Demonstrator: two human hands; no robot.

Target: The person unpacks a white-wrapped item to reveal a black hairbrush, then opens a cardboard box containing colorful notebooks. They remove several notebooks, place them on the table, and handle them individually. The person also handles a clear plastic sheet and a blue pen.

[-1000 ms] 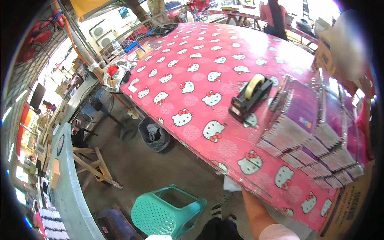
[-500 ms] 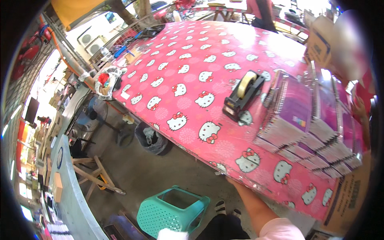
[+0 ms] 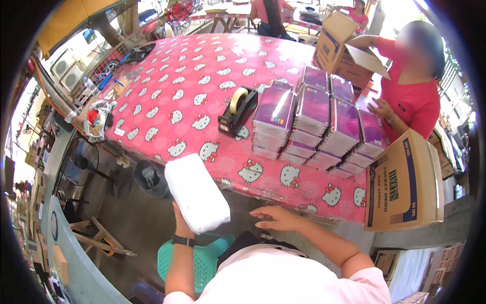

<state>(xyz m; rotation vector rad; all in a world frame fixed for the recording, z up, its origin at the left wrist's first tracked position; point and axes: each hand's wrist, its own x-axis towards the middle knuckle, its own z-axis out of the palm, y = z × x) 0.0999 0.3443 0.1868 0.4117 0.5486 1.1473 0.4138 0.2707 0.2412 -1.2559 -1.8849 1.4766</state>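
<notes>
My left hand point(image 3: 182, 224) is closed on a white, block-shaped package point(image 3: 196, 192), held up in front of the table's near edge. Most of its fingers are hidden behind the package. My right hand point(image 3: 276, 219) holds nothing; its fingers are apart, just off the table edge. On the pink patterned table point(image 3: 172, 104) stand several stacks of purple spiral notebooks point(image 3: 273, 114), to the right. Left of them sits a black tape dispenser point(image 3: 238, 110) with a roll of tape.
A co-worker point(image 3: 412, 96) in a red top stands at the right, one hand by the notebooks. Cardboard boxes point(image 3: 407, 185) are near the right end. A green plastic stool point(image 3: 202, 261), a lined bin point(image 3: 150, 178) and a fan point(image 3: 81, 164) stand below the table's near side.
The view has swung right. The white package, barely showing at the lower edge before, is now raised in my left hand. My right hand, earlier by the table edge, shows with spread fingers.
</notes>
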